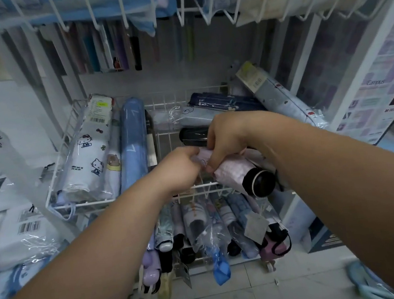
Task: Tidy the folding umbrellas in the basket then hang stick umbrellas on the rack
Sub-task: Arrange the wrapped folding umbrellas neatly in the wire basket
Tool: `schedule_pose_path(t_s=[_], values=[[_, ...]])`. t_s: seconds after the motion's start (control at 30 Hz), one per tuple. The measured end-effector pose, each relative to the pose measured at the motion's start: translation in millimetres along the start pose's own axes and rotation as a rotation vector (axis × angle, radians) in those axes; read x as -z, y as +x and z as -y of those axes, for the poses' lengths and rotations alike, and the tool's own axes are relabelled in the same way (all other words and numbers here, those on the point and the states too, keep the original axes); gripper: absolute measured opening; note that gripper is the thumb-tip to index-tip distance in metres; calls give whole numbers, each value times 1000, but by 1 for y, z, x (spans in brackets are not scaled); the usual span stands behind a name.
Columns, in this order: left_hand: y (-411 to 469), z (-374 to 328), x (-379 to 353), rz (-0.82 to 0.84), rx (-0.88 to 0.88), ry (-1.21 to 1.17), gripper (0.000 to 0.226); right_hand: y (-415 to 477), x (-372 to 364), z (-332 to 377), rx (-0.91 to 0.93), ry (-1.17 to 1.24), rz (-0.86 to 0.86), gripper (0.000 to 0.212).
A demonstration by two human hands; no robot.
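both hands (180,166) around pink umbrella (232,169)

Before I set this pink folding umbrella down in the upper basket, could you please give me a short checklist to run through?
1. Grip: left hand and right hand both hold the pink umbrella: ok.
2. Canopy rolled shut: ok.
3. Strap fastened: the fingers cover it: cannot tell.
4. Free slot: bare wire of the basket shows between the blue umbrella and the black umbrella: ok.
5. Neighbours aligned: the navy umbrella lies crosswise at the back right: not ok.
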State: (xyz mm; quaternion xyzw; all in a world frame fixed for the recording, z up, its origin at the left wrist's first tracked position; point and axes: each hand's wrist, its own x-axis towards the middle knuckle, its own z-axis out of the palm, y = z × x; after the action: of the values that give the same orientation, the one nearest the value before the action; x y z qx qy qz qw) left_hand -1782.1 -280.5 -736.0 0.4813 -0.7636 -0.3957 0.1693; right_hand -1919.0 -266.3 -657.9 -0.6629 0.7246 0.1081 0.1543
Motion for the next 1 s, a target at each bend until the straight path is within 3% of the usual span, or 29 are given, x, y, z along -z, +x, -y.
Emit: schedule_pose_path(t_s=[0.07, 0.17, 0.47, 0.73, 0.87, 1.0], values=[[-1, -2, 0, -23, 39, -140, 41, -1, 0, -2, 4, 30, -14, 52], [-6, -7, -1, -29, 73, -319, 34, -4, -1, 0, 19, 9, -67, 48], [-11, -9, -5, -162, 120, -578, 44, -21, 3, 10, 54, 50, -154, 39], [-27, -6, 10, -359, 69, -823, 32, -31, -16, 12, 0, 619, -353, 47], [-32, -1, 24, -490, -71, -762, 40, -27, -31, 30, 89, 868, -526, 57], [-32, 2, 57, -542, -153, -715, 44, -10, -27, 55, 187, 1042, -640, 53]])
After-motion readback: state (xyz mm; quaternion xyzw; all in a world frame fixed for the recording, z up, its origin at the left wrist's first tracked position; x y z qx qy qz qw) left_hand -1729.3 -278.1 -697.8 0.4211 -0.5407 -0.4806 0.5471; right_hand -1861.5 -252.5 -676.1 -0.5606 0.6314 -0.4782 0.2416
